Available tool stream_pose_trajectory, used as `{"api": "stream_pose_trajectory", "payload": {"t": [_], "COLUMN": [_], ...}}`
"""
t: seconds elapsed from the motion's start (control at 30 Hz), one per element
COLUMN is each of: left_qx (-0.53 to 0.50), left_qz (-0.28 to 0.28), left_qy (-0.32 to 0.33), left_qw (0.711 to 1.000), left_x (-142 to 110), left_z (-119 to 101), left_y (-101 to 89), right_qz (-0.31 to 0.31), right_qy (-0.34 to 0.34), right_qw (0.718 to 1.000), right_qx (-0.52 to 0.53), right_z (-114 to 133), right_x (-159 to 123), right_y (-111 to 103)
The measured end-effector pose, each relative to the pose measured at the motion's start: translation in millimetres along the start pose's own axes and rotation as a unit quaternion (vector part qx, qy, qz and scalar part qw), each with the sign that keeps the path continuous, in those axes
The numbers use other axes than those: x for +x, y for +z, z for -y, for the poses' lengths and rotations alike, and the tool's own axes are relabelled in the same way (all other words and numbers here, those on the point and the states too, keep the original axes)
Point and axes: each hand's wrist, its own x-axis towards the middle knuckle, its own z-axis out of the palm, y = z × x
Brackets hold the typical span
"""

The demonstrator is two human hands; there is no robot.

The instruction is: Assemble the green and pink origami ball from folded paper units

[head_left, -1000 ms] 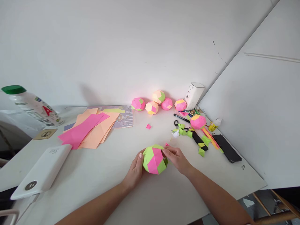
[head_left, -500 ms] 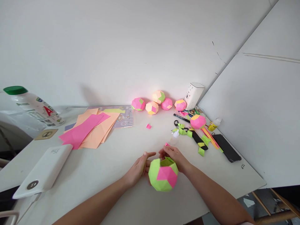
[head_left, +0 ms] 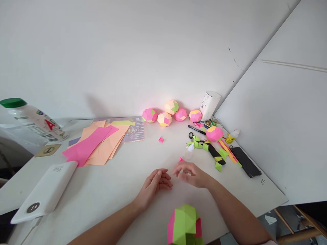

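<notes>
A green and pink folded-paper ball (head_left: 184, 223) is near the front edge of the table, cut off by the bottom of the picture, with an opening on its lower side. It is apart from both hands. My left hand (head_left: 155, 183) rests palm inward over the table with loosely curved fingers, holding nothing. Facing it, my right hand (head_left: 191, 174) is open, its fingers bent and apart, also holding nothing. Just beyond the right hand lies a small pink paper piece (head_left: 181, 159), beside a clear glue bottle with a white tip (head_left: 189, 149).
Several finished paper balls (head_left: 164, 119) stand along the wall. Green folded pieces (head_left: 198, 144), scissors (head_left: 191, 135) and a black phone (head_left: 245, 161) lie at right. Paper sheets (head_left: 102, 146), a white power bank (head_left: 46, 190) and a bottle with a green cap (head_left: 33, 119) are at left.
The paper ball was between both hands; it has come out of them, turned over and moved toward me to the front edge. Both hands have opened and stayed near the same place.
</notes>
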Motion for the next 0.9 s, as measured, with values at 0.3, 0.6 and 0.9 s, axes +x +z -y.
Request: {"api": "stream_pose_trajectory", "payload": {"t": [0.3, 0.6, 0.9], "left_qx": [-0.025, -0.113, -0.057], "left_qz": [-0.007, 0.046, 0.104], "left_qy": [0.000, -0.011, 0.038], "left_qw": [1.000, 0.992, 0.992], "left_x": [0, 7, 5], "left_z": [-2, -3, -14], "left_y": [0.2, -5.0, 3.5], "right_qz": [0.215, -0.063, 0.031], "right_qy": [-0.043, 0.165, 0.207], "right_qw": [0.967, 0.970, 0.939], "right_qx": [-0.132, 0.166, 0.273], "right_z": [11, -33, -56], "right_x": [-17, 9, 24], "right_y": [4, 2, 0]}}
